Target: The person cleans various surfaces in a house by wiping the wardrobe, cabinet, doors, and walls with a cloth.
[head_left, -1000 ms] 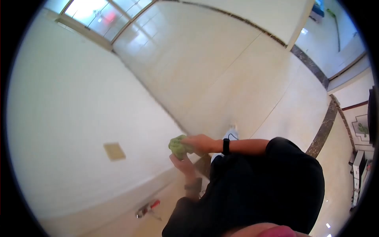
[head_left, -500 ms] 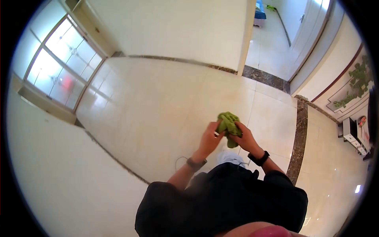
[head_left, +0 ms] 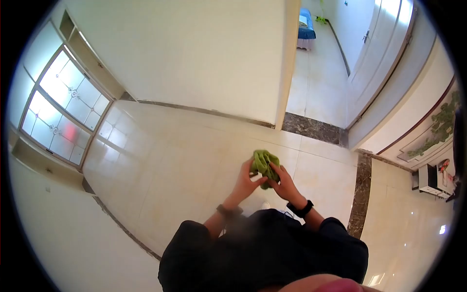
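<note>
A crumpled green cloth (head_left: 264, 164) is held in front of my body, above the tiled floor. My left hand (head_left: 245, 182) grips its left side, with the thumb along the lower edge. On the right side my right hand (head_left: 286, 185) has its fingers on the folds. The cloth hides part of the fingertips of both hands. Each wrist wears a dark band.
An open white door (head_left: 377, 63) and a doorway with a dark stone threshold (head_left: 314, 127) lie ahead, with a blue-covered bed (head_left: 306, 31) beyond. A frosted glass door (head_left: 63, 107) is at the left. A white cabinet (head_left: 430, 181) stands at the right.
The view has swung right, away from the near wall and its switch plate, and the doorway shows more fully. Both hands still hold the cloth, now above the floor, and its folds have changed shape.
</note>
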The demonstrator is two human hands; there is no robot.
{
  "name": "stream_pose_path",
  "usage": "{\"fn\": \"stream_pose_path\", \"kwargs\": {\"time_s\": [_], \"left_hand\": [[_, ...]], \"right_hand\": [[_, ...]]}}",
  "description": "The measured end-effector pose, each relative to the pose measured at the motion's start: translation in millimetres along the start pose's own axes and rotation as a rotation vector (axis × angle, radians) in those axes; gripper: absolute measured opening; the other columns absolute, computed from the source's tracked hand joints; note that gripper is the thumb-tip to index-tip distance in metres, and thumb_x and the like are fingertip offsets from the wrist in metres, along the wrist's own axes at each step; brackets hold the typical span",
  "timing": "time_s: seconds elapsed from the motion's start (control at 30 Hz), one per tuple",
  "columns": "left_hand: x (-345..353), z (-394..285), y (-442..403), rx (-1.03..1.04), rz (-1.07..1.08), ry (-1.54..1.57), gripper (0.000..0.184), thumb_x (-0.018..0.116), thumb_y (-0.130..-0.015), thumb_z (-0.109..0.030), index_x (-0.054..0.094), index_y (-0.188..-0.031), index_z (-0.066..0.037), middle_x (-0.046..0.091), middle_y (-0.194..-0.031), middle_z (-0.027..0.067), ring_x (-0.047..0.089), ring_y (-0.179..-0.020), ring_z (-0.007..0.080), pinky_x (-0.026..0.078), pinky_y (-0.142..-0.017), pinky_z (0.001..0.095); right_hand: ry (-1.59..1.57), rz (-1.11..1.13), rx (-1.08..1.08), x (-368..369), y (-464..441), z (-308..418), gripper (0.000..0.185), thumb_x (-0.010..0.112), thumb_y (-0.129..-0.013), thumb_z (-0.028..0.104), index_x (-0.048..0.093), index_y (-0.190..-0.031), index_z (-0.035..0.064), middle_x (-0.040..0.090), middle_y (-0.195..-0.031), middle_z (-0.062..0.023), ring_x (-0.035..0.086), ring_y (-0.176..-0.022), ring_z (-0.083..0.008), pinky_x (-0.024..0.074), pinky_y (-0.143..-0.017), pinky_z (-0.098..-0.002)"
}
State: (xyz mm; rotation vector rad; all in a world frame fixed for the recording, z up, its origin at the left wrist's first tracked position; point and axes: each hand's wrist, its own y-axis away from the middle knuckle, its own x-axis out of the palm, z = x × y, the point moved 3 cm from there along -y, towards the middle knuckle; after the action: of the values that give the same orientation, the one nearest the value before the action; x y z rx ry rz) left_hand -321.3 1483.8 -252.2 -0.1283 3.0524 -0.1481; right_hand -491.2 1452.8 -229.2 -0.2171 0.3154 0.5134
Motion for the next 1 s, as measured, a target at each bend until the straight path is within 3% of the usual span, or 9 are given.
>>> {"fn": "stream_pose_path", "kwargs": {"time_s": [0.1, 0.3, 0.43, 0.53, 0.77, 0.8, 0.9, 0.93, 1.0], "left_hand": [[3.7, -4.7, -80.9, 0.054, -0.036, 0.093, 0.079, 0.079, -0.075, -0.006, 0.033, -0.139, 0.000, 0.046, -0.129, 0.0142, 0.053, -0.119, 0.0240, 0.051, -0.094, 0.0375], [25.7, -39.6, -231.7, 0.164, -0.048, -0.019, 0.069, 0.077, -0.075, -0.003, 0.039, -0.132, 0.003, 0.056, -0.118, 0.0152, 0.060, -0.110, 0.0237, 0.051, -0.094, 0.0345], [48.3, -26.5, -347.9, 0.336, -0.133, -0.222, 0.058, 0.076, -0.077, -0.003, 0.047, -0.127, 0.001, 0.059, -0.114, 0.0121, 0.062, -0.101, 0.0193, 0.053, -0.085, 0.0305], [76.5, -19.9, -444.9, 0.353, -0.061, -0.197, 0.053, 0.074, -0.078, -0.003, 0.050, -0.124, 0.000, 0.059, -0.110, 0.0119, 0.061, -0.095, 0.0195, 0.051, -0.080, 0.0301], [118.0, -52.5, -616.1, 0.406, -0.133, -0.152, 0.044, 0.071, -0.083, -0.016, 0.054, -0.121, -0.002, 0.057, -0.108, 0.0143, 0.058, -0.099, 0.0286, 0.048, -0.083, 0.0363], [119.7, -55.9, -635.4, 0.437, -0.175, -0.201, 0.046, 0.071, -0.081, -0.007, 0.052, -0.122, 0.001, 0.057, -0.106, 0.0119, 0.057, -0.096, 0.0222, 0.048, -0.081, 0.0324], [116.8, -63.8, -691.0, 0.514, -0.306, -0.209, 0.045, 0.070, -0.081, -0.005, 0.052, -0.122, 0.001, 0.055, -0.103, 0.0113, 0.057, -0.096, 0.0228, 0.048, -0.081, 0.0326], [116.8, -66.5, -709.4, 0.536, -0.365, -0.217, 0.046, 0.072, -0.080, -0.013, 0.055, -0.121, -0.002, 0.055, -0.104, 0.0137, 0.057, -0.097, 0.0300, 0.048, -0.081, 0.0388], [118.9, -70.7, -734.0, 0.533, -0.395, -0.274, 0.044, 0.071, -0.077, -0.009, 0.056, -0.118, -0.002, 0.054, -0.102, 0.0146, 0.057, -0.096, 0.0320, 0.048, -0.080, 0.0406]], "right_hand": [[-0.027, -0.024, -0.104, -36.1, -65.4, -1.7, 0.063, 0.061, -0.083, -0.006, 0.040, -0.141, 0.0073, 0.047, -0.124, -0.0204, 0.055, -0.109, -0.0345, 0.0500, -0.088, -0.0404], [-0.005, -0.099, -0.145, -116.4, -184.2, -29.4, 0.065, 0.060, -0.084, -0.005, 0.038, -0.143, 0.0040, 0.047, -0.125, -0.0188, 0.052, -0.109, -0.0314, 0.0455, -0.089, -0.0361], [0.207, -0.172, -0.223, -181.4, -267.4, -49.7, 0.062, 0.063, -0.083, -0.003, 0.041, -0.140, 0.0036, 0.047, -0.126, -0.0196, 0.051, -0.110, -0.0334, 0.0449, -0.091, -0.0357], [0.107, -0.231, -0.131, -233.8, -332.9, -64.5, 0.062, 0.066, -0.082, 0.000, 0.042, -0.139, 0.0034, 0.047, -0.126, -0.0214, 0.051, -0.112, -0.0368, 0.0444, -0.093, -0.0378], [0.303, -0.383, -0.187, -335.2, -472.7, -90.0, 0.060, 0.065, -0.081, 0.001, 0.043, -0.137, 0.0025, 0.051, -0.115, -0.0218, 0.055, -0.101, -0.0371, 0.0476, -0.086, -0.0383], [0.273, -0.392, -0.195, -344.4, -492.6, -93.2, 0.060, 0.065, -0.081, 0.001, 0.043, -0.137, 0.0022, 0.052, -0.114, -0.0216, 0.056, -0.100, -0.0369, 0.0477, -0.086, -0.0382], [0.248, -0.453, -0.299, -363.0, -551.8, -91.8, 0.055, 0.065, -0.081, 0.001, 0.046, -0.132, 0.0009, 0.053, -0.111, -0.0211, 0.056, -0.096, -0.0375, 0.0480, -0.083, -0.0381], [0.243, -0.476, -0.311, -368.8, -571.6, -92.9, 0.053, 0.065, -0.081, 0.001, 0.046, -0.131, 0.0006, 0.053, -0.110, -0.0213, 0.056, -0.096, -0.0379, 0.0481, -0.082, -0.0384], [0.283, -0.535, -0.330, -380.7, -602.8, -97.5, 0.046, 0.066, -0.079, 0.000, 0.050, -0.122, -0.0002, 0.054, -0.105, -0.0210, 0.056, -0.093, -0.0385, 0.0479, -0.079, -0.0398]]}}
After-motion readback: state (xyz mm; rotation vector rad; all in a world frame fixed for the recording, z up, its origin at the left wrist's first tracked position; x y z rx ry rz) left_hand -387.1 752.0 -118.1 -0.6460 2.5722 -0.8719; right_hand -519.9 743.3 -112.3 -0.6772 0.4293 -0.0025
